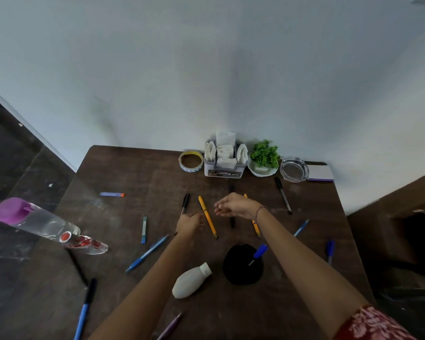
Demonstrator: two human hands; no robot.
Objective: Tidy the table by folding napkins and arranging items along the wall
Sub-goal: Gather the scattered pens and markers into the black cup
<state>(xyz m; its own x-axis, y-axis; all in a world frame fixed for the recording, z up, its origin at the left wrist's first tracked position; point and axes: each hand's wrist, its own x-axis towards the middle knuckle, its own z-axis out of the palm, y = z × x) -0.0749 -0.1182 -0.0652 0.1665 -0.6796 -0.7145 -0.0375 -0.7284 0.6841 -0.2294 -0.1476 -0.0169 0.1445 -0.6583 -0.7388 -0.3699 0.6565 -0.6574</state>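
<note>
Folded white napkins [225,153] fill a white plastic holder [222,171] at the dark wooden table's [138,173] wall edge. Right hand [233,206] hangs loose and empty; left hand [189,223] curls by a black pen [185,203], grip unclear.

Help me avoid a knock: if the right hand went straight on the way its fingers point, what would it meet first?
Probably the left yellow pen, just past the fingertips of the right hand, toward the left hand. The hand may be above the table, so it could pass over.
</note>
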